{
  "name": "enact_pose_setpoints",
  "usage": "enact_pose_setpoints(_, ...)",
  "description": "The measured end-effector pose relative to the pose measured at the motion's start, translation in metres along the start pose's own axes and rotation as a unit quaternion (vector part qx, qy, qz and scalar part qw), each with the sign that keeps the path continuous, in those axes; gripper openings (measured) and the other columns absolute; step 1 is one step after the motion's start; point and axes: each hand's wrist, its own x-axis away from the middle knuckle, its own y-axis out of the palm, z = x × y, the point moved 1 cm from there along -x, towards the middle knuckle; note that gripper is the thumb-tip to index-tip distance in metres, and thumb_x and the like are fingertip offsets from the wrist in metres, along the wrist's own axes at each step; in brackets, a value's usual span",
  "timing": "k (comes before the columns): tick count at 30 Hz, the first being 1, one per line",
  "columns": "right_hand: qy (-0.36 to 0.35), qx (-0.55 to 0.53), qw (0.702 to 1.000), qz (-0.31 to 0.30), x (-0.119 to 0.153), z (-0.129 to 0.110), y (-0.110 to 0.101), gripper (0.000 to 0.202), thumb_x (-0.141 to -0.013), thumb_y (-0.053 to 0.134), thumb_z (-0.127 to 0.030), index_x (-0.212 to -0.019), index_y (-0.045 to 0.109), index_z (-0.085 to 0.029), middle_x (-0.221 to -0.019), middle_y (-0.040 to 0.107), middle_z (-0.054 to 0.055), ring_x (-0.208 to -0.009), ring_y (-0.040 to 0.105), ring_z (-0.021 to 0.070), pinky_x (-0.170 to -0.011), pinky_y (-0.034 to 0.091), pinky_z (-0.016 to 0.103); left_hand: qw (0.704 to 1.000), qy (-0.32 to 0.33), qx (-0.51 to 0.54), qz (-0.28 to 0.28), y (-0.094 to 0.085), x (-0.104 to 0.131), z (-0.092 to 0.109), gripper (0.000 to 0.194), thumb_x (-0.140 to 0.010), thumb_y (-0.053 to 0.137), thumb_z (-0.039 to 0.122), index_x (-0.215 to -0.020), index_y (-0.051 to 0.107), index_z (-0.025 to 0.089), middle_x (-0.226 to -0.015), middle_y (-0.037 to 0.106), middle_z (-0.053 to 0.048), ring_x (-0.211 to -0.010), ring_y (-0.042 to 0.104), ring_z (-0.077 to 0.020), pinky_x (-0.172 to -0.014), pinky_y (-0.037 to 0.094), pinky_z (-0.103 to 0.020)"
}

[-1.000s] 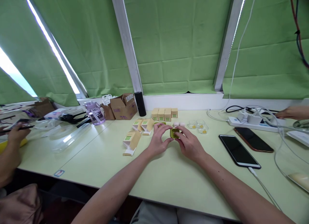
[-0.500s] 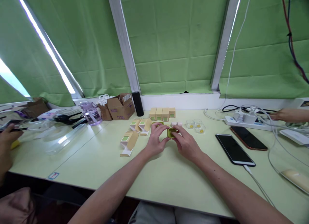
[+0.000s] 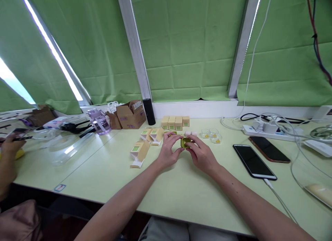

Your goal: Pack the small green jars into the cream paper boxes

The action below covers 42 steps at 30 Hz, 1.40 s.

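Between both hands is a small square olive-green container (image 3: 185,142), its hollow side facing me. My left hand (image 3: 168,151) pinches its left edge between thumb and fingers. On the other side my right hand (image 3: 202,153) grips it, fingertips reaching over or into the hollow; what they touch inside is too small to make out. Another green piece (image 3: 171,133) lies partly hidden behind my left hand. Beyond the right hand are small white pieces (image 3: 191,133) and round clear dishes with yellow centres (image 3: 216,138). Open small tan boxes (image 3: 139,151) lie left of my left hand.
Several closed tan boxes (image 3: 175,123) stand in a row at the back, near a black cylinder (image 3: 148,111) and a cardboard carton (image 3: 131,115). Phones (image 3: 254,161), cables and a power strip (image 3: 269,131) are on the right. A co-worker's hand (image 3: 9,147) is at far left.
The view has shifted slightly. Both my hands keep their hold on the green container, which shows its hollow a little more. Another person's hand at the far right has gone out of view.
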Motion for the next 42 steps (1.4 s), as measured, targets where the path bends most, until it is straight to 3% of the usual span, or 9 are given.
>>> enact_pose_setpoints(20,-0.007,0.008,1.000,0.006,0.0007,0.0001,0.0008,0.029,-0.102,0.048,-0.011,-0.123,0.065,-0.022,-0.136,0.064,0.016,-0.104,0.071,0.0253,-0.084,0.063,0.040,0.999,0.042,-0.007,0.019,0.0008,0.0001,0.0014,0.040,-0.091,0.073,0.022,-0.129,0.065,0.022,-0.117,0.072,-0.012,-0.120,0.051,-0.0316,-0.100,0.050,-0.053)
enact_pose_setpoints(34,0.020,-0.015,1.000,-0.006,0.0023,0.0014,0.0046,0.031,-0.102,0.048,-0.012,-0.122,0.068,-0.023,-0.138,0.063,0.016,-0.108,0.070,0.0269,-0.085,0.062,0.041,0.999,0.034,-0.007,0.017,0.0004,0.0005,0.0008,0.039,-0.091,0.074,0.025,-0.129,0.066,0.022,-0.117,0.072,-0.013,-0.121,0.051,-0.0322,-0.101,0.049,-0.054)
enact_pose_setpoints(42,0.040,-0.049,0.998,-0.008,0.0003,-0.0005,0.0015,0.032,-0.105,0.045,-0.015,-0.133,0.057,-0.024,-0.139,0.062,0.016,-0.134,0.061,0.0282,-0.104,0.059,0.047,1.000,0.017,-0.008,-0.002,0.0002,0.0023,-0.0012,0.045,-0.093,0.071,0.031,-0.136,0.061,0.023,-0.125,0.071,-0.013,-0.124,0.048,-0.0328,-0.104,0.048,-0.055)
